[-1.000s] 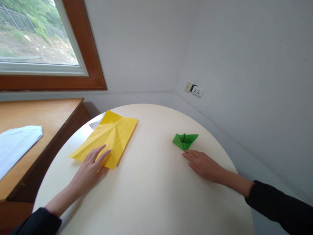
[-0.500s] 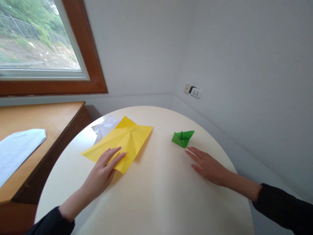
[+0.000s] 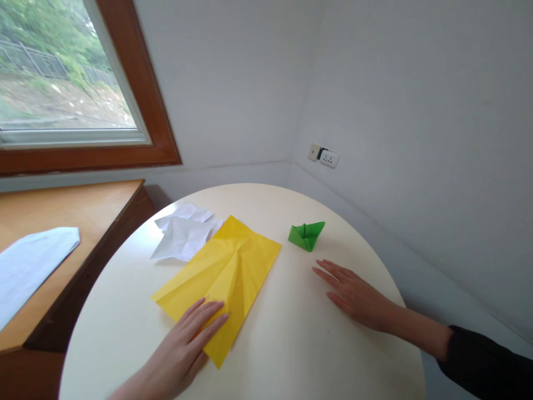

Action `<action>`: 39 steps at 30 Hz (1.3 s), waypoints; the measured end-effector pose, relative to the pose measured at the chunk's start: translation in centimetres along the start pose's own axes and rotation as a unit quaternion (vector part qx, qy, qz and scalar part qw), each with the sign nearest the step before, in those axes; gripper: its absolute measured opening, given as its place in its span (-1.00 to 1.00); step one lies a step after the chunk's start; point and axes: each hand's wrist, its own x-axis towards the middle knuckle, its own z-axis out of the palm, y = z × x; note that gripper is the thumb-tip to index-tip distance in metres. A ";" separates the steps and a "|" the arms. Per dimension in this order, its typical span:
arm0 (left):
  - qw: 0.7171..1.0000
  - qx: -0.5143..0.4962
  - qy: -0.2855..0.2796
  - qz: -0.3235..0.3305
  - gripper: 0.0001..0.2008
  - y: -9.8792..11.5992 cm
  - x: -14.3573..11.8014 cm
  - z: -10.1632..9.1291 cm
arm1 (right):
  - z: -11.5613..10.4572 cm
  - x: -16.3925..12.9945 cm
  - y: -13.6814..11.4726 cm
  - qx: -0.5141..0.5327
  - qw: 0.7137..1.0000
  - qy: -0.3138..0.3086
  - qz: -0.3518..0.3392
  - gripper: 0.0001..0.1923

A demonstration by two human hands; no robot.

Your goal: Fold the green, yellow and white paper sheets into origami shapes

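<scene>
Since the earlier frames the yellow paper [image 3: 225,280] has slid toward the person and toward the middle of the round table [image 3: 291,355], uncovering a crumpled white sheet [image 3: 183,236] behind it. The left hand [image 3: 187,344] lies flat on the paper's near corner, fingers spread and straight (pressing, not pinching). The paper's long axis runs from that near corner up toward the far edge, creases fanning along it. The right hand [image 3: 353,294] rests open-palmed on the table, now apart from the green folded boat [image 3: 306,235].

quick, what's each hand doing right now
Left hand: open, flat on the yellow paper.
Right hand: open, flat on the table, holding nothing.
</scene>
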 end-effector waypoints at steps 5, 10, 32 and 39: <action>0.999 -0.012 -0.030 0.029 -0.42 1.5 -0.7 -0.1 | 0.4 0.2 -0.3 0.012 1.000 -0.004 -0.002 -0.47; 0.995 -0.040 -0.079 0.044 -0.33 3.1 0.2 -1.8 | 0.4 0.1 -0.4 0.031 0.999 -0.016 0.006 -0.46; 0.984 -0.064 -0.164 -0.019 -0.46 1.0 7.5 -2.6 | -0.1 -1.2 -0.5 0.027 0.999 -0.016 0.005 -0.41; 0.988 -0.042 -0.148 -0.032 -0.44 0.4 9.4 1.3 | -0.2 -2.5 -0.3 0.019 1.000 -0.013 0.009 -0.39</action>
